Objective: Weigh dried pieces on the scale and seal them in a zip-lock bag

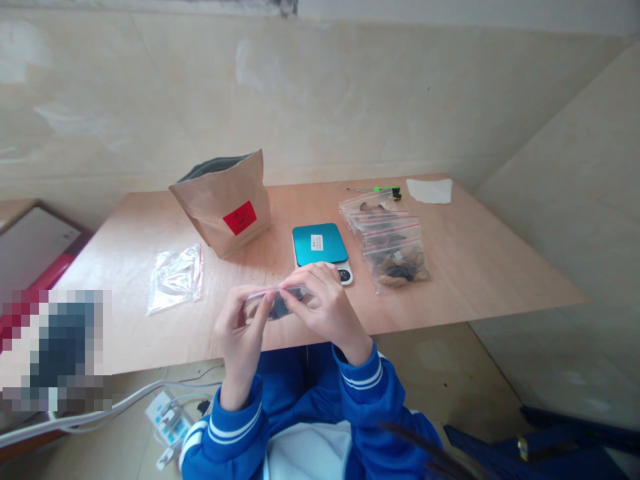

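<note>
Between my two hands, near the table's front edge, is a small clear zip bag with dark and brown pieces inside. My left hand pinches the left part of its top edge with thumb and fingers. The thumb and fingers of my right hand close on the same edge, right of the middle. Just beyond my right hand lies a scale with a teal plate and a white label; my fingers overlap its front in view. A brown paper bag with a red label stands open at the back left.
Flat on the table at left is a clear zip bag. Filled zip bags overlap right of the scale. Behind them are a green-handled screwdriver and white paper. A power strip and cables are below.
</note>
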Available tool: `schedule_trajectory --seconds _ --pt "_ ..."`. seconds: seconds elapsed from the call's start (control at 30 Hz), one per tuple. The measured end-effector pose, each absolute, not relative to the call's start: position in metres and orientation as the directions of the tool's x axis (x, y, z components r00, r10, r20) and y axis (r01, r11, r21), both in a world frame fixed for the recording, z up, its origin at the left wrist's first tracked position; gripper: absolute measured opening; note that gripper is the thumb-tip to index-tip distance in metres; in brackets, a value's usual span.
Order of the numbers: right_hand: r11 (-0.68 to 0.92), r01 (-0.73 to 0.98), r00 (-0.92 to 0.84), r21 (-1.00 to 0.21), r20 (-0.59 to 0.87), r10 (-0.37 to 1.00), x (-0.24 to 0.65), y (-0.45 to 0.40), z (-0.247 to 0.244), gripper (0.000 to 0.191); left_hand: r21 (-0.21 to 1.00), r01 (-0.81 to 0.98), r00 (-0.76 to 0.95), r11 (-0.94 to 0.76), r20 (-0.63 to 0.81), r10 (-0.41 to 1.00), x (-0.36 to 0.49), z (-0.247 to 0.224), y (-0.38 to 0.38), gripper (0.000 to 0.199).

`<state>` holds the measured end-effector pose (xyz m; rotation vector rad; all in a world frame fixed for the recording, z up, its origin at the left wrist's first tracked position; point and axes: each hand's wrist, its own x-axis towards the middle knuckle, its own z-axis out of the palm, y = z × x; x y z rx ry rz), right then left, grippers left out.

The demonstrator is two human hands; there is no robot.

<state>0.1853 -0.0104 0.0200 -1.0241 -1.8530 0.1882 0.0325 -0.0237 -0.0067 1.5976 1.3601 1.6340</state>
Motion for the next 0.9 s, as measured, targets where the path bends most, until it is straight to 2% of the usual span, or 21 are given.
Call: schedule_trajectory --seconds 0.43,0.53,0.67,0.9 --pt "0.669 0.568 -0.182 -0.479 0.719 0.671 0.182 -0.008 0.018 0.012 0.797 0.391 -0.153 -0.461 0.550 0.821 0.031 -0.013 -0.022 0.007" --pt "0.667 0.576 -0.186 -0.472 0.719 0.670 0.181 -0.007 0.016 0.013 0.749 0.464 -0.149 -0.473 0.592 0.792 0.031 -0.012 -0.021 0.008" --pt "0.649 0.579 -0.190 -0.493 0.693 0.695 0.178 -0.008 0.015 0.013 0.707 0.542 -0.168 -0.455 0.621 0.766 0.031 -0.013 -0.021 0.011" --pt "0.628 0.523 -0.176 -0.577 0.647 0.742 0.175 -0.003 0.004 0.011 0.715 0.528 -0.216 -0.458 0.635 0.742 0.028 -0.017 -0.020 0.009"
